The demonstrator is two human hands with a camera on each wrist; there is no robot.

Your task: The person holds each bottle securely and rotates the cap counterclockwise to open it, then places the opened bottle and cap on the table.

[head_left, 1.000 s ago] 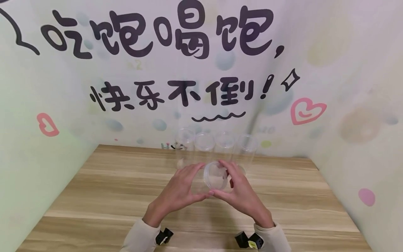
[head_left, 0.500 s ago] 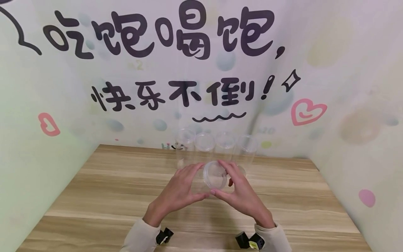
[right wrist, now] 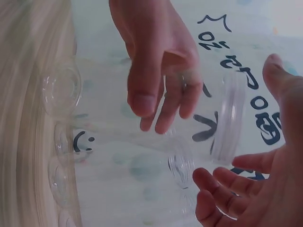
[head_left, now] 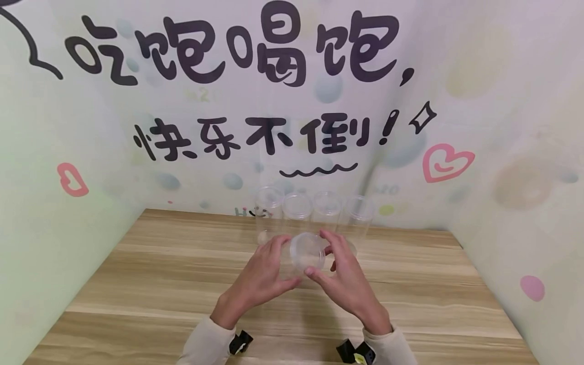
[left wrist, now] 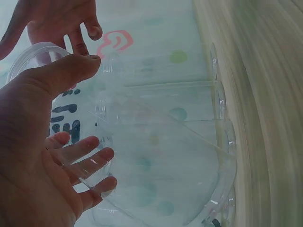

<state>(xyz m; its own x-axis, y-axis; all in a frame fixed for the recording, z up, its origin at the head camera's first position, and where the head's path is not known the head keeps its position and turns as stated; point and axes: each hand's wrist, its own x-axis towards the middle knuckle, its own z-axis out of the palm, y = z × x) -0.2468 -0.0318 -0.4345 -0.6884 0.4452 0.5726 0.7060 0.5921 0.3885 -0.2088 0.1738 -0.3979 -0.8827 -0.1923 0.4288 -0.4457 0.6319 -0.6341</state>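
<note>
A clear plastic jar with a clear round lid (head_left: 307, 252) is held tilted above the table. My left hand (head_left: 257, 271) grips the jar's side, its thumb across the near side and its fingers round the other in the left wrist view. My right hand (head_left: 344, 271) is around the lid end with fingers spread and loosely bent. In the right wrist view a gap shows between its thumb and the lid (right wrist: 229, 118), while a fingertip lies close to the rim; whether it touches is unclear. The jar's transparent base (left wrist: 208, 189) shows in the left wrist view.
Several similar clear jars stand in a row at the back of the wood-grain table (head_left: 182, 284), including a left one (head_left: 269, 203) and a right one (head_left: 358, 210). A white wall (head_left: 205, 187) with black lettering rises directly behind them.
The lid end has shifted slightly left and tilted between my hands. My right hand's fingers have loosened around it, and its wrist has moved a little left. My left hand keeps its grip.
</note>
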